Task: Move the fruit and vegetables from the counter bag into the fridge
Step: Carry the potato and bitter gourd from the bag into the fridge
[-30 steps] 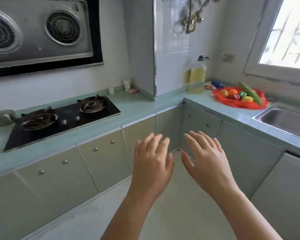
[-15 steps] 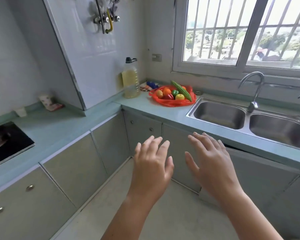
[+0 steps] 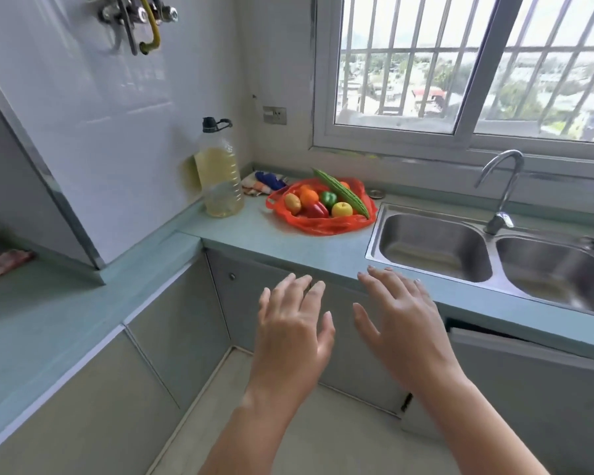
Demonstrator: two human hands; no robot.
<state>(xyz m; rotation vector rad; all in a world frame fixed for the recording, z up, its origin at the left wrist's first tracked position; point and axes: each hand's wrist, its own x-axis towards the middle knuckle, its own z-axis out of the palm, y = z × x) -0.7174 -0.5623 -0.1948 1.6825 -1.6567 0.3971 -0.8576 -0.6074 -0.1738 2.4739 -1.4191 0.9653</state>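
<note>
A red plastic bag (image 3: 326, 225) lies open on the pale green counter (image 3: 254, 228), left of the sink. In it I see a long green bitter gourd (image 3: 343, 193), a yellow apple (image 3: 341, 209), a green pepper (image 3: 328, 198), a red pepper (image 3: 316, 210), an orange (image 3: 308, 197) and a potato (image 3: 292, 202). My left hand (image 3: 294, 327) and my right hand (image 3: 402, 320) hover side by side, fingers spread and holding nothing, in front of the counter edge and well short of the bag. No fridge is in view.
A big bottle of yellow oil (image 3: 220, 180) stands left of the bag, with a cloth bundle (image 3: 266, 182) behind. A double steel sink (image 3: 436, 248) and tap (image 3: 501, 190) lie to the right. A cabinet door (image 3: 515, 378) under the sink hangs ajar.
The view has swung right, away from the stove, and moved closer to the bag and sink. Both hands stay spread and have risen toward the counter edge.
</note>
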